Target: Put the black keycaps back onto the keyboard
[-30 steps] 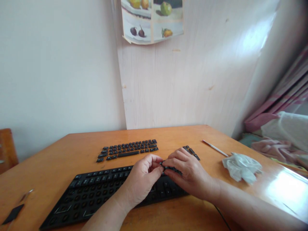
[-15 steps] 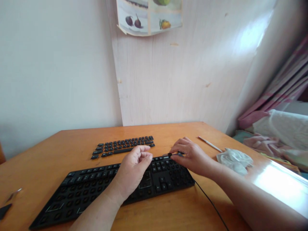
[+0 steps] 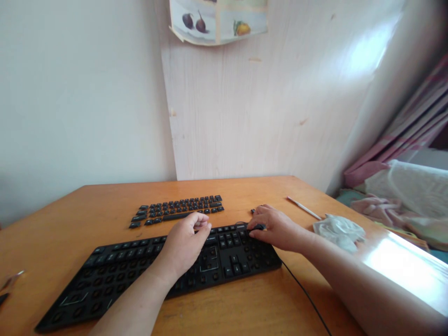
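Observation:
A black keyboard [image 3: 234, 275] lies slantwise on the wooden table, with many of its key sockets bare and other keys in place. My right hand [image 3: 275, 225] is at the upper part of its number pad, thumb and fingers closed around a small black keycap [image 3: 258, 227]. Over the middle of the keyboard hovers my left hand [image 3: 187, 240], its fingers curled toward the thumb; whatever they may hold is hidden. Behind the keyboard, loose black keycaps [image 3: 187, 205] lie in rows. Another small keycap [image 3: 252, 211] shows just beyond my right fingers.
A pencil-like white stick [image 3: 304, 208] and a crumpled whitish cloth or bag [image 3: 339, 231] lie to the right. The keyboard's cable [image 3: 304, 291] runs toward the front edge. At the far left is a small metallic tool [image 3: 13, 278]. A wall stands behind the table [image 3: 105, 205].
My right hand has lowered slightly toward the number pad, uncovering a small keycap behind it. My left hand stays curled, a little further left. The view has shifted slightly.

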Demonstrator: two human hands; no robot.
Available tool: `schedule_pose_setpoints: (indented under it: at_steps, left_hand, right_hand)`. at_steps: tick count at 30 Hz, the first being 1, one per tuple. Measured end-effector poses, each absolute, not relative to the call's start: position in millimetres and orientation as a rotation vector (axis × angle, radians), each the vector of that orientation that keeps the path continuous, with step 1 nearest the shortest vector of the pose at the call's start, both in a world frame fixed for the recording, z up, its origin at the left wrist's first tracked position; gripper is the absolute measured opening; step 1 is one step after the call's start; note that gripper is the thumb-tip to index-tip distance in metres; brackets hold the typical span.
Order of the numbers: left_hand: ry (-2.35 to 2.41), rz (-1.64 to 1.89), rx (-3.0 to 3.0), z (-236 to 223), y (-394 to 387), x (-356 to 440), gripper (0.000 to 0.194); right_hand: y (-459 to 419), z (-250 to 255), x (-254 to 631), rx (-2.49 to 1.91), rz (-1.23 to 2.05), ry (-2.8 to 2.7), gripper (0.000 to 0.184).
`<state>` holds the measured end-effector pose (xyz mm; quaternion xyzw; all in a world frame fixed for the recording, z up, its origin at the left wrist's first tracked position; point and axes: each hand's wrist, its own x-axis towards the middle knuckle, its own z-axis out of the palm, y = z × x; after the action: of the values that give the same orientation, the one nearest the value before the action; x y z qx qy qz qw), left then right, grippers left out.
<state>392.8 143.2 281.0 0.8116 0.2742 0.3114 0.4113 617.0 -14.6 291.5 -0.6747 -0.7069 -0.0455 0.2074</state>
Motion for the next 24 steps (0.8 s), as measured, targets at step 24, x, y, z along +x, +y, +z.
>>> schedule_pose_setpoints:
  at_steps: [24]
  left_hand:
    - [0.776, 0.664, 2.338, 272.9, 148.2, 391.9, 0.027]
  right_hand:
    - [-11.9, 291.1, 617.9, -1.906, -0.096, -1.997, 0.006]
